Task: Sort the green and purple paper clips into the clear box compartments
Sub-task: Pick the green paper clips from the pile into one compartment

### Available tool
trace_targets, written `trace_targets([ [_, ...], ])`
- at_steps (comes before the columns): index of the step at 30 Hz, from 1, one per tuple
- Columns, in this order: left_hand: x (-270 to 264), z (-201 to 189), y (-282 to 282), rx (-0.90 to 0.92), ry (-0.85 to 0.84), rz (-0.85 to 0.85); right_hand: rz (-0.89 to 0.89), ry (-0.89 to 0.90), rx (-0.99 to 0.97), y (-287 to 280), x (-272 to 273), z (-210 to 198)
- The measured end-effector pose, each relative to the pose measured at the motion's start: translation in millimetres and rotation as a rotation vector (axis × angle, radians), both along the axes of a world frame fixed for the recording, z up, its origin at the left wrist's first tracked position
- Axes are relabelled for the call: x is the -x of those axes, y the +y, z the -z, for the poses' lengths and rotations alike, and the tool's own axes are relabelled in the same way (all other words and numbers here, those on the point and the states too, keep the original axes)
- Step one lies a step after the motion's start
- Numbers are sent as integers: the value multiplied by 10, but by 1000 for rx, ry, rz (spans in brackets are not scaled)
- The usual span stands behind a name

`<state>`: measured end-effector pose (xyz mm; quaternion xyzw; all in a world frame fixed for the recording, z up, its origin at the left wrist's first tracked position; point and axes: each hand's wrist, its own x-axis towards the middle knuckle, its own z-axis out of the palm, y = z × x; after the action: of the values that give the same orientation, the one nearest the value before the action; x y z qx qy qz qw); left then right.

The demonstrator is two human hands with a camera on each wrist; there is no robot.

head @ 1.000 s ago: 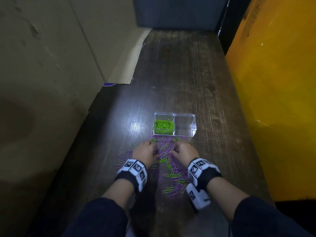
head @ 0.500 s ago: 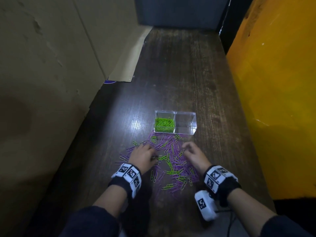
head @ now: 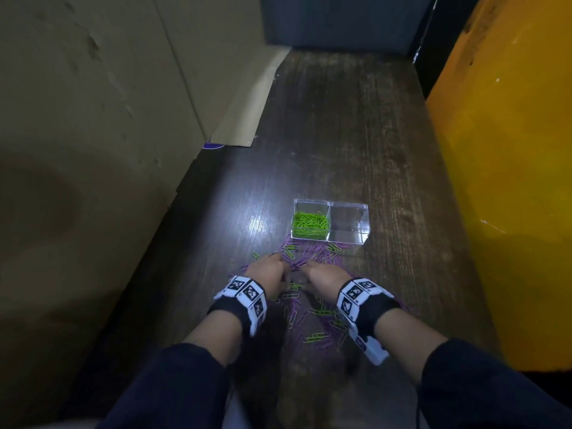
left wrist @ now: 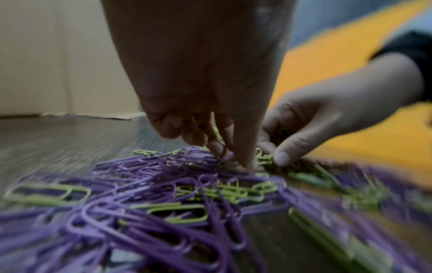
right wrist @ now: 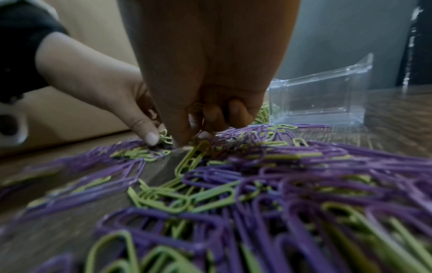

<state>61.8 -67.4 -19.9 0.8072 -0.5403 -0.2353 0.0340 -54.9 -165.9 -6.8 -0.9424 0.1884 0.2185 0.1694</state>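
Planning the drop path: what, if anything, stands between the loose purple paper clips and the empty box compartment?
Nothing visible does. The purple paper clips lie right against the clear box's near wall, its empty right compartment is open-topped, and both hands are in the pile.

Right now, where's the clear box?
Head view: the clear box sits on the wooden table, just beyond the mixed clip pile and both hands, its left compartment holding green clips.

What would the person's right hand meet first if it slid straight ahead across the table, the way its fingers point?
Probably loose paper clips, which lie just ahead of the right hand; beyond them stands the clear box. Depth is uncertain.
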Motion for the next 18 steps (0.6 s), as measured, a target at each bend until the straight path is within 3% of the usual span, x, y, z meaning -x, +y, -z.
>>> trace_targets([
  [3, -53, 5, 45, 98, 207, -159, 191, -191, -186, -88, 96, 13],
  [7, -129, 8, 136, 205, 513, -378, 620, -427, -651, -172, 232, -66],
  [11, -166, 29, 206, 248, 620, -496, 930, -406, -1057, -114, 330, -110],
  [13, -128, -1, 230, 256, 668, -564, 986, -375, -1192, -69, 402, -96],
  [15, -93, -4, 271, 217, 615, -531, 929, -327, -1115, -21, 485, -31],
  [18, -55, 10, 370, 32, 330, -243, 621, -257, -703, 112, 604, 63],
])
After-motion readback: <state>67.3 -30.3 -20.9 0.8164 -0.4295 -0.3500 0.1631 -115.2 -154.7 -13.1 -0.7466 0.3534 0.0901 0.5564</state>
